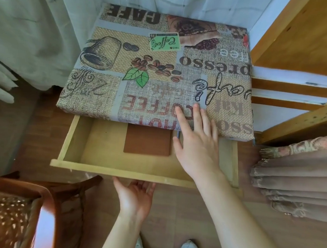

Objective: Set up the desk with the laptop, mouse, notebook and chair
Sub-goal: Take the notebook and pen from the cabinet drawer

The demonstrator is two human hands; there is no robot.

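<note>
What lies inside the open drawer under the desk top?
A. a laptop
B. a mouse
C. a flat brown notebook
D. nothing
C: a flat brown notebook lies on the bottom of the open drawer, partly under the desk edge, beside the right hand.

Notebook (147,140) in open drawer (116,172) under desk (143,74).

Desk cloth (158,69), frame centre: beige-grey burlap print, brown coffee lettering, green leaves. Drawer (116,171) below: pale yellow wood; notebook (148,140) inside: plain brown. Chair (43,202), lower left: reddish-brown. Curtains (297,183), right: taupe.
</note>
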